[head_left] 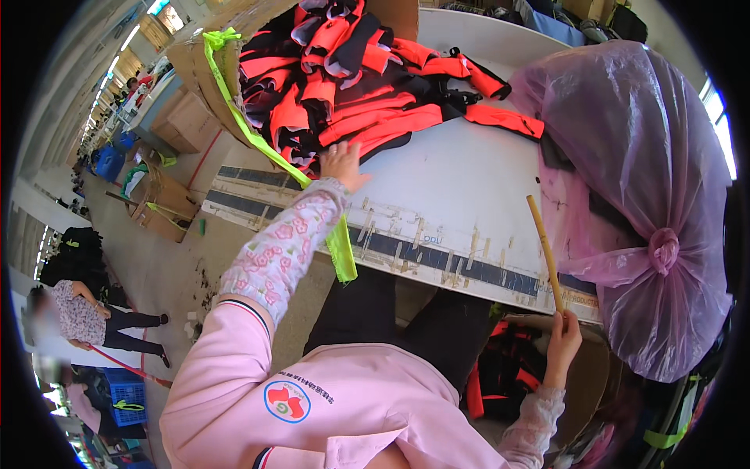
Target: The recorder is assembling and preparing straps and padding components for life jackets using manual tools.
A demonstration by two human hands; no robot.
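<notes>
My right hand [562,349], by the table's right front corner, is closed around the lower end of a thin yellowish wooden stick [545,250]. The stick points up and away over the table edge. My left hand [344,166] lies with its fingers stretched out against the near edge of a pile of orange-and-black fabric pieces [381,125]; I see nothing gripped in it. The pieces spill from an open cardboard box [187,69] tipped on its side onto the white table [437,187]. A neon yellow-green strip [339,254] runs from the box, passes under my left forearm and hangs off the edge.
A large tied purple plastic bag [633,141] bulges over the table's right side. Below the table, near my right hand, more orange-and-black pieces [508,367] sit in a container. Cartons [160,205] stand on the floor at left. A person [117,316] is farther left, pulling something red.
</notes>
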